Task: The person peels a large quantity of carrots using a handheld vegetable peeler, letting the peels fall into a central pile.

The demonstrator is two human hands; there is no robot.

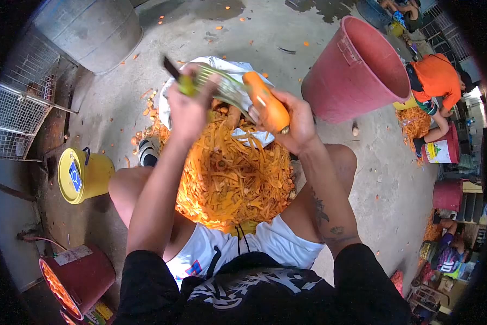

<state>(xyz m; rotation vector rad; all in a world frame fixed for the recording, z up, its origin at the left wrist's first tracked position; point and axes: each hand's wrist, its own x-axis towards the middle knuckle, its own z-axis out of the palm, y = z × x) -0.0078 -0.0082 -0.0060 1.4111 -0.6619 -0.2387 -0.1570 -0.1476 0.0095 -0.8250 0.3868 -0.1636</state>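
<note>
My right hand (pixel 296 116) is closed around a thick orange carrot (pixel 269 103), which tilts up to the left above the peelings. To its left, my left hand (pixel 192 103) grips a blurred tool (pixel 221 85) with a pale, slatted blade and a dark and yellow-green handle end. The tool lies close beside the carrot; motion blur hides whether they touch. Below both hands, a large heap of orange peelings (pixel 232 179) fills the space between my legs. A white sack (pixel 165 105) shows around the far edge of the heap.
A tall red bin (pixel 330 76) stands at the front right, a grey drum (pixel 94 32) at the upper left. At the left are a yellow bucket (pixel 94 176) and a red container of carrots (pixel 94 276). A person in orange (pixel 438 76) bends at the right; others sit farther off.
</note>
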